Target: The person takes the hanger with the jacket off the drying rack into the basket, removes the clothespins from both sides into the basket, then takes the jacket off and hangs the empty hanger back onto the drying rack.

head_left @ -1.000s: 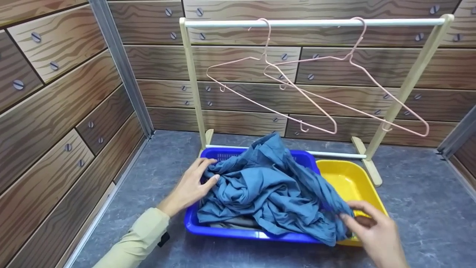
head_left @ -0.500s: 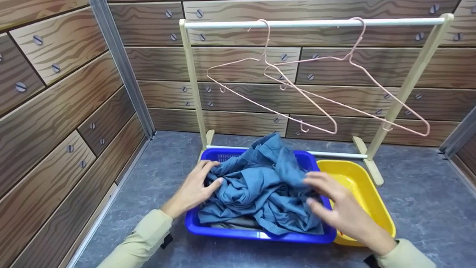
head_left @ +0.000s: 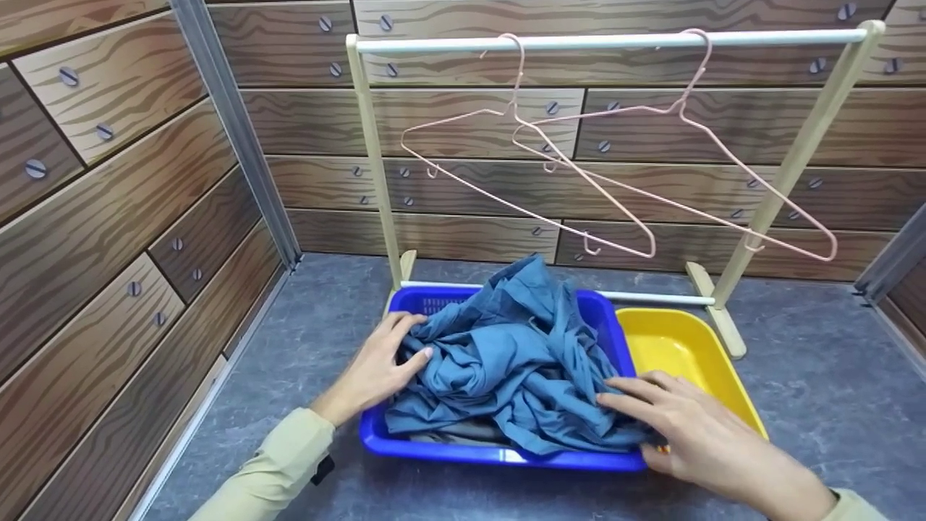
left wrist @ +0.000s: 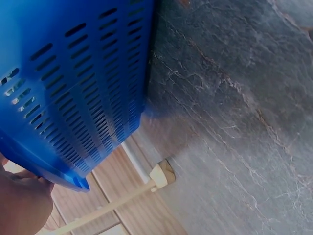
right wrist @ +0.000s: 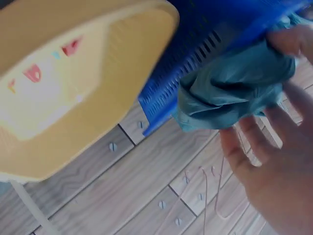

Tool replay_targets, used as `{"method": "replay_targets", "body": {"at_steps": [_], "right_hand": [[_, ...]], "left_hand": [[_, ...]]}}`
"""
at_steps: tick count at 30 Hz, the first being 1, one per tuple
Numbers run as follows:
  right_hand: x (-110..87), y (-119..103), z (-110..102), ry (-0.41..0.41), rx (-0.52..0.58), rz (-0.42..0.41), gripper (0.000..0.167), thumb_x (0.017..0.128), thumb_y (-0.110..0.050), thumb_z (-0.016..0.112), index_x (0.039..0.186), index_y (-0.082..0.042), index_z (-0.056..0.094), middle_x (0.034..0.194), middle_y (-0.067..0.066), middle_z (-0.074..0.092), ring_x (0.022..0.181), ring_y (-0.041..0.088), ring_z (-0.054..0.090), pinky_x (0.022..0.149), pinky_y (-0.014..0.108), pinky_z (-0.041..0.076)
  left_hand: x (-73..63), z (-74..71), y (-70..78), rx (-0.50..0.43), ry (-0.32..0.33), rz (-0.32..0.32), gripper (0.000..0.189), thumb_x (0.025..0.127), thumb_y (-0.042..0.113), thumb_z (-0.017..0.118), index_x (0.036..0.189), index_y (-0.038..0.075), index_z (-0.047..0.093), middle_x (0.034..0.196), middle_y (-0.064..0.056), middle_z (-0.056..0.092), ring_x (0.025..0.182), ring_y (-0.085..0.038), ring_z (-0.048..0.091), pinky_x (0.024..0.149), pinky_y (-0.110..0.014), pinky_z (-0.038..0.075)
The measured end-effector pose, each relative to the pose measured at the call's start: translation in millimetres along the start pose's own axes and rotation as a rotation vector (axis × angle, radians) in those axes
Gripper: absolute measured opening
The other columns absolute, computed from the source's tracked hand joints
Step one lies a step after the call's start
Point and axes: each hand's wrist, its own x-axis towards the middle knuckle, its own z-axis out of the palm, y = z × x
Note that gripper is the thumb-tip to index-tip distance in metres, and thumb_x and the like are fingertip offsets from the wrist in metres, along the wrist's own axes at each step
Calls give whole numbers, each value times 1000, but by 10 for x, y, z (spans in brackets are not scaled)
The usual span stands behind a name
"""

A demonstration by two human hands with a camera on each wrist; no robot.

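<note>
A heap of crumpled blue cloth [head_left: 499, 362] fills the blue plastic basket [head_left: 463, 454], with a strip of grey fabric [head_left: 456, 438] showing beneath it at the front. My left hand [head_left: 380, 365] rests over the basket's left rim, thumb and fingers spread against the cloth. In the left wrist view, part of that hand [left wrist: 24, 200] shows at the rim. At the right rim, my right hand [head_left: 694, 427] touches the cloth with extended fingers. The right wrist view shows a fold of blue cloth [right wrist: 234, 88] bulging over the rim between thumb and fingers [right wrist: 254, 139].
A yellow tub [head_left: 669, 347] stands against the basket's right side, with small red marks [right wrist: 33, 73] inside. Behind them is a wooden rack with a white rail [head_left: 615, 42], carrying two pink hangers [head_left: 515, 108]. Wood-patterned panels [head_left: 318, 123] enclose the grey floor [head_left: 325, 289].
My right hand has brought a stretch of cloth from over the yellow tub back into the basket, let it go, then moved down to the right rim. My left hand has barely moved.
</note>
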Motion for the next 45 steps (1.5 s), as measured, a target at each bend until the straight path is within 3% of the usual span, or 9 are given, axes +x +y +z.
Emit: {"method": "replay_targets", "body": {"at_steps": [6, 11, 15, 18, 21, 24, 30, 39, 45], "right_hand": [[22, 25, 136, 126, -14, -6, 51, 67, -6, 83, 114, -17, 69, 114, -2, 65, 96, 19, 61, 73, 39, 55], [108, 92, 238, 349, 66, 8, 43, 60, 2, 87, 96, -16, 70, 97, -5, 68, 85, 17, 65, 78, 29, 54], [252, 147, 231, 514, 193, 102, 44, 60, 10, 86, 91, -17, 72, 94, -7, 70, 84, 14, 66, 79, 16, 50], [402, 162, 224, 572, 283, 181, 42, 64, 14, 83, 91, -17, 74, 94, -7, 70, 86, 12, 66, 74, 13, 50], [559, 159, 271, 566, 348, 186, 40, 67, 15, 80, 93, -15, 76, 98, -4, 71, 91, 15, 67, 81, 16, 49], [692, 145, 371, 477, 337, 122, 38, 70, 13, 79, 97, -13, 76, 104, 0, 71, 98, 20, 67, 94, 25, 47], [796, 119, 530, 310, 262, 44, 29, 75, 7, 79, 98, -9, 75, 105, 4, 71, 99, 25, 67, 88, 42, 52], [666, 107, 386, 358, 211, 74, 45, 74, 4, 81, 115, -12, 72, 122, 9, 65, 108, 28, 64, 87, 45, 53], [648, 128, 260, 340, 257, 84, 52, 82, -6, 76, 132, -14, 63, 140, 3, 54, 124, 25, 53, 102, 40, 42]], "left_hand": [[-13, 18, -10, 3, 5, 14, 47, 94, 36, 64, 136, 17, 55, 128, -1, 50, 118, -18, 50, 102, -40, 39], [-20, 23, -14, 5, 11, 23, 47, 94, 37, 64, 136, 17, 55, 128, -1, 50, 119, -17, 49, 103, -39, 39], [-20, 20, -15, 8, 11, 13, 48, 93, 36, 64, 136, 17, 55, 128, -1, 50, 119, -18, 49, 103, -39, 39], [-18, 26, -7, 3, 17, 4, 47, 93, 37, 64, 135, 17, 56, 128, -1, 50, 119, -19, 50, 103, -40, 39], [-10, 36, 10, -5, 18, 3, 47, 94, 39, 64, 135, 17, 56, 128, -2, 50, 118, -19, 50, 102, -41, 39], [-2, 48, 22, -12, 20, 5, 47, 93, 40, 63, 134, 17, 56, 128, -2, 51, 117, -19, 50, 101, -41, 40], [12, 69, 29, -18, 17, 20, 47, 93, 40, 63, 133, 17, 57, 128, -2, 51, 118, -19, 49, 101, -42, 39], [33, 35, 45, -10, 39, 56, 45, 94, 37, 64, 133, 16, 57, 126, 0, 50, 117, -18, 49, 101, -41, 39], [126, -31, 132, 7, 27, 34, 46, 95, 39, 61, 134, 15, 56, 129, -2, 50, 119, -20, 49, 100, -42, 40]]}}
